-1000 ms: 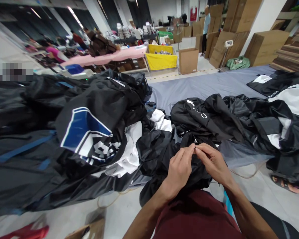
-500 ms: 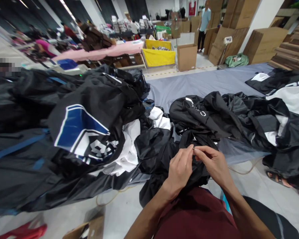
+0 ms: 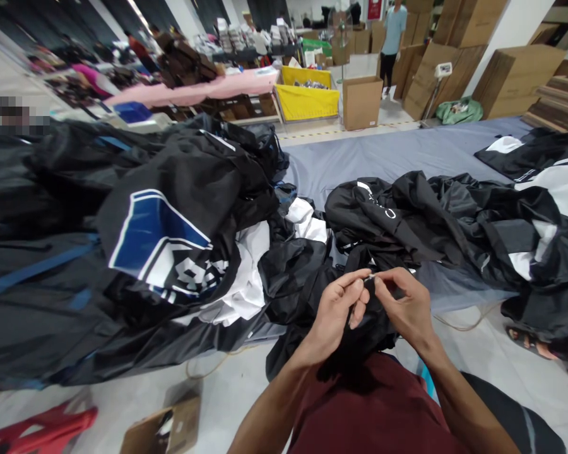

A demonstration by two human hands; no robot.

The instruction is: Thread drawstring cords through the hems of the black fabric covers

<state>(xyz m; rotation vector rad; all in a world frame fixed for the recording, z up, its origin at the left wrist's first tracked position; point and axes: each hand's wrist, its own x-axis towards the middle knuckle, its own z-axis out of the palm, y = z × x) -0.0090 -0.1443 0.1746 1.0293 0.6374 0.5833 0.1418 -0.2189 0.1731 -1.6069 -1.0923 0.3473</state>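
Just above my lap, my left hand [image 3: 338,309] and my right hand [image 3: 404,309] meet fingertip to fingertip. Both are closed in a pinch at one small spot, where a tiny dark and pale piece shows; it is too small to name. Black fabric [image 3: 293,277] lies bunched under and behind my hands. A black garment with white lettering [image 3: 392,221] spreads to the right. On the left rests a large black fabric piece with a blue and white print [image 3: 156,233], with white cloth [image 3: 248,277] beside it.
Grey sheeting [image 3: 360,151] covers the table. Beyond it stand a yellow bin [image 3: 307,104], a cardboard box [image 3: 361,104] and a person in a light blue top [image 3: 394,38]. An open carton [image 3: 180,422] and a red object [image 3: 38,429] are on the floor at lower left.
My left hand has turned so its thumb and curled fingers now show, and the pinched spot is a little more visible. The whole view has shifted slightly.
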